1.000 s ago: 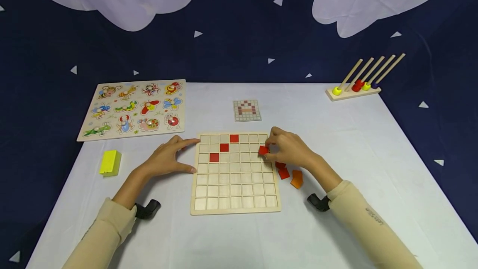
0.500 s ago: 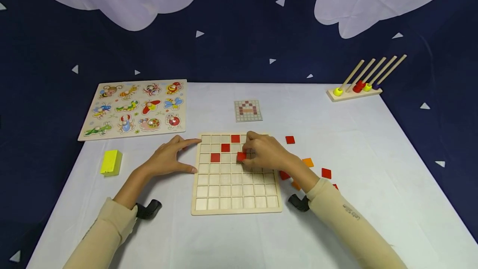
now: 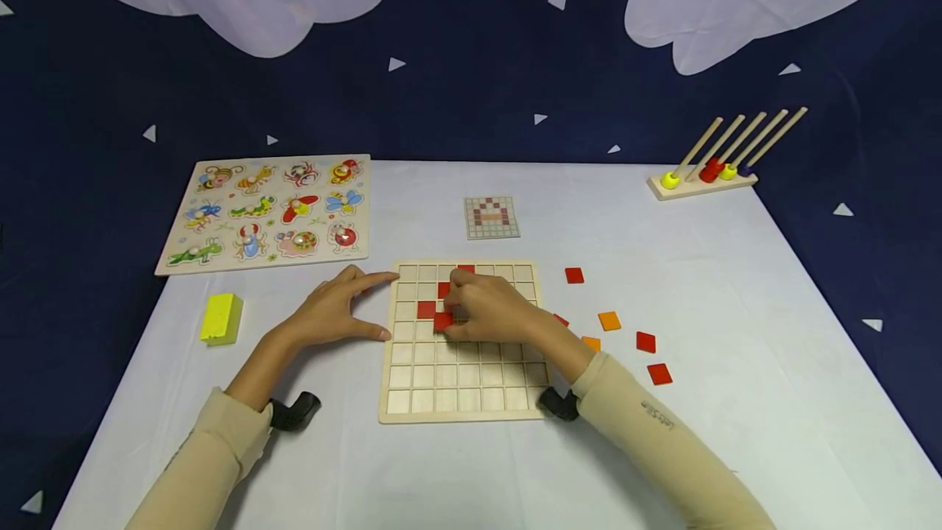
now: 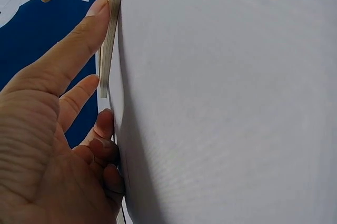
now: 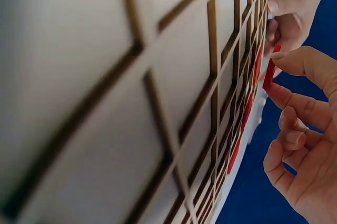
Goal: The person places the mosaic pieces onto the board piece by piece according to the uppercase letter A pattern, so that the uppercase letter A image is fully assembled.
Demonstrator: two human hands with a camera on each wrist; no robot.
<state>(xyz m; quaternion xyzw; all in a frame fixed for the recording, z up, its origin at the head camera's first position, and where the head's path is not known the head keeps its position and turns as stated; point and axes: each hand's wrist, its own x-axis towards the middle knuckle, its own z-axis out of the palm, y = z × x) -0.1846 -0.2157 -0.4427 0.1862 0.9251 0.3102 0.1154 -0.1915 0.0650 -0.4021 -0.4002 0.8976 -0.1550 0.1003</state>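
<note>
A wooden grid board [image 3: 423,379] lies flat in the middle of the white table. Three red square tiles [image 3: 426,310] sit in its upper cells in a diagonal row, partly covered by my right hand [image 3: 491,307]. That hand pinches another red tile [image 5: 270,69] between thumb and index finger, just above the board; its other fingers curl loosely. At the board's left edge my left hand [image 3: 324,315] touches the rim with straight thumb and index fingertips. In the left wrist view the thumb [image 4: 79,42] presses on the board's side.
Loose red tiles [image 3: 645,342] and orange tiles [image 3: 609,321] lie right of the board, some partly behind my right forearm. A small pattern card [image 3: 491,217] is beyond it. An insect peg puzzle [image 3: 316,223], a yellow block [image 3: 221,320] and a bead stacker [image 3: 702,188] stand around.
My right hand has carried the red tile leftward over the board, from its right edge to near the placed tiles. More loose tiles show at the right. My left hand has stayed put.
</note>
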